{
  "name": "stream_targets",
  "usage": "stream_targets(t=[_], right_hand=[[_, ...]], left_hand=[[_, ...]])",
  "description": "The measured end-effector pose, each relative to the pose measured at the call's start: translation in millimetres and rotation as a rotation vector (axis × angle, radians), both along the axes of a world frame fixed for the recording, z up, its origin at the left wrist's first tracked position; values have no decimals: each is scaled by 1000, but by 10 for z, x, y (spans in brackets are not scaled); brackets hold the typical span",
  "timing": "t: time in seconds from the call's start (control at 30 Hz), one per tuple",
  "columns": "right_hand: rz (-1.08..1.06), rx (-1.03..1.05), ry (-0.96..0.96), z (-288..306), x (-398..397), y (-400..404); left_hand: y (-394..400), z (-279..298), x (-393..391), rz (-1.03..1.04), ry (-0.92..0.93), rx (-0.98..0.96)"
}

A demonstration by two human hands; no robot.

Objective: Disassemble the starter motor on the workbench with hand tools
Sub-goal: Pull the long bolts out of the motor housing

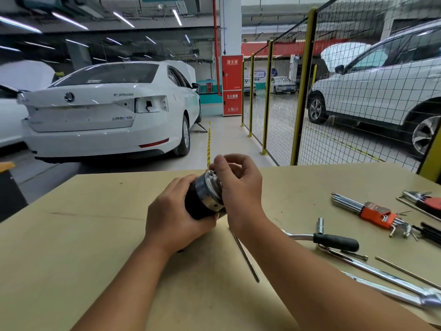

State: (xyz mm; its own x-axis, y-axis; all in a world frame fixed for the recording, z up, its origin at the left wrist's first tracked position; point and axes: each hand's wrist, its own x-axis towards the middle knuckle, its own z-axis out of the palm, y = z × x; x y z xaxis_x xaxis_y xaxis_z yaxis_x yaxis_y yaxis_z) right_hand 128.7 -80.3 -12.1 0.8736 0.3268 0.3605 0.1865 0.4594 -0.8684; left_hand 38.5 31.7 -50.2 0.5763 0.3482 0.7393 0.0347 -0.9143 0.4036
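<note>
The starter motor (204, 197), a black cylinder with a shiny metal end cap, is held just above the workbench (95, 235) in the middle of the view. My left hand (175, 211) grips its black body from the left and below. At the cap end, my right hand (238, 185) has its fingers curled and pinches something small at the top rim; what it pinches is hidden by the fingers. A long thin bolt (245, 256) lies on the bench under my right forearm.
To the right lie a black-handled speed wrench (334, 241), an orange hex key set (374, 215), a red key set (427, 203), a chrome ratchet (393, 290) and a thin rod (405, 271). Beyond the bench stand a white car (107, 111) and a mesh fence (310, 91).
</note>
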Motion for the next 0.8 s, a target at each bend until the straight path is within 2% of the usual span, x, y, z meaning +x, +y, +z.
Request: stream_targets(t=[0.27,0.43,0.63,0.8], right_hand=[[94,23,10,-13,-1,-23],[112,27,100,3,27,-53],[341,94,126,-36,132,-94],[370,71,146,-22,187,-108]], left_hand=[[10,-2,-4,0,17,4],[1,0,-6,1,34,19],[25,-8,-11,-10,23,9],[25,-11,-5,-7,21,15]])
